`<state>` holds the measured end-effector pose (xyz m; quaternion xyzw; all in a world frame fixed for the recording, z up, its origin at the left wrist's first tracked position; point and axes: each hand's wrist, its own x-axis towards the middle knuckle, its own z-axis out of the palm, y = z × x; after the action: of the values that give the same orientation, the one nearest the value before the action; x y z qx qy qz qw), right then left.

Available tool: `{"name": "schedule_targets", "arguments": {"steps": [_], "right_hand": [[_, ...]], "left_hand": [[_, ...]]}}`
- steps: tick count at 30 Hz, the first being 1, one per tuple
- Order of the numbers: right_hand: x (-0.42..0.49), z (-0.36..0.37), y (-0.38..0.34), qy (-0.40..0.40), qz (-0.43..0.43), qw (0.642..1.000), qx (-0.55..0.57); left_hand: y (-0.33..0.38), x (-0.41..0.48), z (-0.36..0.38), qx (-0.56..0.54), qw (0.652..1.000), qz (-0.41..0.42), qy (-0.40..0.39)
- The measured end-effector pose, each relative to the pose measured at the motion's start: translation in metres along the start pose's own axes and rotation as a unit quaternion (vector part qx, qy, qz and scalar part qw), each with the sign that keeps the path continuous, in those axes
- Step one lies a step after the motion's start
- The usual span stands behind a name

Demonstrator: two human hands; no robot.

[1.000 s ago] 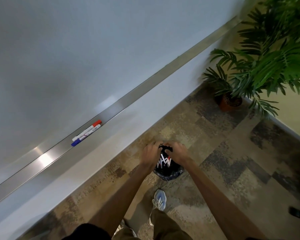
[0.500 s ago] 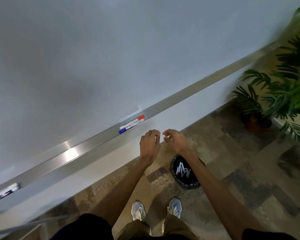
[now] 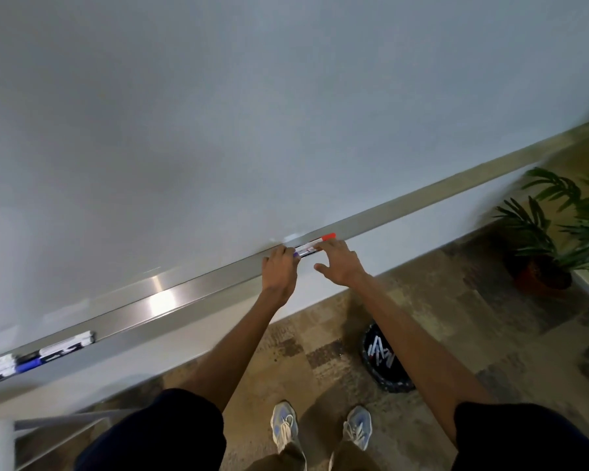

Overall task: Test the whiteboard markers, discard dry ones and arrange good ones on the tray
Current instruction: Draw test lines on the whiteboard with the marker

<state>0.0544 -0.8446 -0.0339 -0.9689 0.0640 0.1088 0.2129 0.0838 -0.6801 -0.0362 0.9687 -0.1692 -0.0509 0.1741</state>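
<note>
The red-capped white plastic marker and the blue-capped white marker beside it lie together on the long brushed-metal tray under the whiteboard. I read this as picking up the next marker to test. My left hand curls at the blue cap, but the knuckles hide the fingertips, so I cannot tell whether that grip has closed. My right hand lies loosely over the barrels, thumb spread, its grip not closed. Next I need a firm pinch on one barrel, then the cap off. Half a second ago both hands hung in the air short of the tray; now they are on the pair. The round black bin of discarded white markers is on the floor behind my right arm, and more markers sit far left on the tray.
</note>
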Motion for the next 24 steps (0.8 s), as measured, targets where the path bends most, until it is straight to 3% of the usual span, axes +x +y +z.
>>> {"name": "schedule_targets", "arguments": {"steps": [3, 9, 24], "right_hand": [[0.009, 0.007, -0.012, -0.023, -0.004, 0.999, -0.039], [0.019, 0.025, -0.018, -0.007, -0.018, 0.994, -0.11], [0.016, -0.007, -0.043, 0.074, -0.12, 0.985, -0.102]], "left_hand": [[-0.011, 0.003, 0.003, 0.013, 0.999, 0.026, -0.044], [-0.02, 0.006, 0.011, 0.032, 0.998, 0.037, -0.046], [-0.05, 0.013, -0.026, -0.078, 0.99, 0.113, -0.021]]}}
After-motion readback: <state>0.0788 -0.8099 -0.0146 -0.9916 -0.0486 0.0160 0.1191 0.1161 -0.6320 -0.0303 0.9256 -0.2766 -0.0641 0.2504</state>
